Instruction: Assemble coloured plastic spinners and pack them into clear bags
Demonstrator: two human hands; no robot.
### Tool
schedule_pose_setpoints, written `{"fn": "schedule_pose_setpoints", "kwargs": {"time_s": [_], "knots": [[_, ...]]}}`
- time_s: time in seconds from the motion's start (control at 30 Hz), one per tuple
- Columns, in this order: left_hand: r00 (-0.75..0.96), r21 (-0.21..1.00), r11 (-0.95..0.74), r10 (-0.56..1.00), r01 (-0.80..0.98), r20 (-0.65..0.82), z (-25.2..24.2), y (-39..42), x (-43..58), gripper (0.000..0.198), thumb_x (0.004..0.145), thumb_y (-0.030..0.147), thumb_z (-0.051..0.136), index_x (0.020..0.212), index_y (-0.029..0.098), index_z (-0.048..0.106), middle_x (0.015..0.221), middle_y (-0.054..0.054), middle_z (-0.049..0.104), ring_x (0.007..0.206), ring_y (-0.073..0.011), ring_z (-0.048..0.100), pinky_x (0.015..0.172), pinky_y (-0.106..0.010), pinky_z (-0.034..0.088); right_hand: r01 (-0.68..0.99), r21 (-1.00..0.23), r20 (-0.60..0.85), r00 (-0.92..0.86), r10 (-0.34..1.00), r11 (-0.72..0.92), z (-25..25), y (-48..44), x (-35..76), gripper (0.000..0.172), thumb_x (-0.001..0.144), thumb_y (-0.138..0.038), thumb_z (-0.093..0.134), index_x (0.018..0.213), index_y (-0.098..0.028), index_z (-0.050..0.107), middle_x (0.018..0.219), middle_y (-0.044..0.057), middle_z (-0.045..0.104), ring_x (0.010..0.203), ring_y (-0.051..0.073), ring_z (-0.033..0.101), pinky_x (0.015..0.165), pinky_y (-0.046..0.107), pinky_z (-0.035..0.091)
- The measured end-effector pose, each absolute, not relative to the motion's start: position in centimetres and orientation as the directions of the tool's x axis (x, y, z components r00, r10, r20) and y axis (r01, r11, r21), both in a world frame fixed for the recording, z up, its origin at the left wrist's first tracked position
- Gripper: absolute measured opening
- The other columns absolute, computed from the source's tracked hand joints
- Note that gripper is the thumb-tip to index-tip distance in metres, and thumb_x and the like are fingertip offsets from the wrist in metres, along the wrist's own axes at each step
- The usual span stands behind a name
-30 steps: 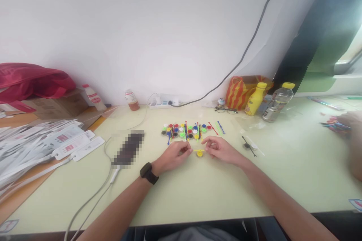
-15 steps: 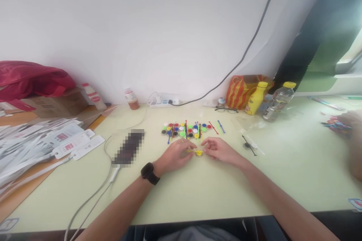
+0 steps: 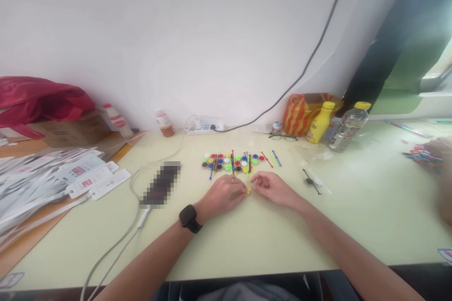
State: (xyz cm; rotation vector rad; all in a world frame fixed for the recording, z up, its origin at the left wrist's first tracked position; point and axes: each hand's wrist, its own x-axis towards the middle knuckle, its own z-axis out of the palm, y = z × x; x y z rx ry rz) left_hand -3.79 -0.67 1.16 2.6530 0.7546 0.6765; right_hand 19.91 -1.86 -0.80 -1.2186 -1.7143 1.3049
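My left hand, with a black watch on its wrist, is closed over a small yellow plastic piece at the middle of the table. Only a bit of that piece shows past the fingertips; the rest is hidden. Just to its right is my right hand, its fingers bent, with a small gap between thumb and index finger and nothing visible in them. Beyond both hands lie rows of coloured round discs with thin arrow-shaped pieces across them. More arrows, including a blue arrow, lie at their right end.
A black arrow on a disc lies right of my hands. To the left are a pixelated dark object on a cable and many white tags. Glasses, a yellow bottle and a clear bottle stand behind.
My left hand has moved slightly right and closed over the yellow piece, covering most of it. My right hand has shifted only slightly.
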Motion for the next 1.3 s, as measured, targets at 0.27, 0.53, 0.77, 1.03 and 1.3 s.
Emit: {"fn": "schedule_pose_setpoints", "kwargs": {"time_s": [0.27, 0.53, 0.77, 1.03, 1.3], "knots": [[0.740, 0.372, -0.801, 0.586, 0.469, 0.330, 1.0, -1.5, -3.4, 0.006, 0.092, 0.029, 0.067, 0.095, 0.024, 0.068, 0.101, -0.005, 0.076, 0.097, -0.0255, 0.068, 0.087, -0.040, 0.049, 0.346, -0.919, 0.057, -0.364, 0.930, 0.191, -1.0, -2.0, 20.0, 0.027, 0.088, -0.043, 0.068, 0.098, -0.019, 0.066, 0.077, 0.000, 0.060, 0.064, 0.014, 0.053, 0.058, 0.027, 0.043], [0.663, 0.421, -0.773, 0.628, 0.474, 0.407, 1.5, -1.3, -3.9, 0.021, 0.095, 0.037, 0.065, 0.111, 0.025, 0.069, 0.108, -0.008, 0.073, 0.101, -0.0270, 0.066, 0.092, -0.043, 0.050, 0.461, -0.870, 0.065, -0.248, 0.967, 0.176, -0.8, -2.5, 20.1, 0.041, 0.095, -0.052, 0.055, 0.120, -0.021, 0.063, 0.084, 0.000, 0.061, 0.057, 0.013, 0.051, 0.054, 0.028, 0.041], [0.506, 0.410, -0.721, 0.688, 0.559, 0.520, 1.5, -0.8, -4.4, 0.017, 0.101, 0.034, 0.058, 0.111, 0.025, 0.067, 0.106, -0.006, 0.073, 0.101, -0.0260, 0.064, 0.092, -0.040, 0.048, 0.463, -0.875, -0.053, -0.385, 0.921, 0.143, 1.5, -3.6, 20.5, 0.058, 0.097, -0.063, 0.049, 0.063, -0.019, 0.067, 0.054, -0.001, 0.045, 0.052, 0.015, 0.040, 0.057, 0.031, 0.036], [0.446, 0.433, -0.687, 0.717, 0.584, 0.536, 1.4, -0.1, -4.6, 0.015, 0.102, 0.032, 0.055, 0.105, 0.024, 0.068, 0.097, -0.004, 0.071, 0.094, -0.0227, 0.064, 0.086, -0.036, 0.048, 0.398, -0.895, 0.082, -0.293, 0.952, 0.199, 1.8, -3.4, 20.2, 0.049, 0.098, -0.061, 0.052, 0.070, -0.021, 0.060, 0.063, -0.002, 0.046, 0.058, 0.014, 0.040, 0.057, 0.029, 0.034], [0.449, 0.455, -0.693, 0.714, 0.559, 0.536, 1.0, 0.2, -4.7, 0.010, 0.100, 0.027, 0.058, 0.103, 0.024, 0.067, 0.093, -0.003, 0.071, 0.093, -0.0209, 0.065, 0.085, -0.034, 0.049, 0.496, -0.717, 0.274, -0.446, 0.852, 0.490, 0.3, -4.2, 18.8, 0.024, 0.099, -0.035, 0.058, 0.116, -0.026, 0.074, 0.104, 0.007, 0.063, 0.096, 0.023, 0.061, 0.090, 0.037, 0.050]]}}
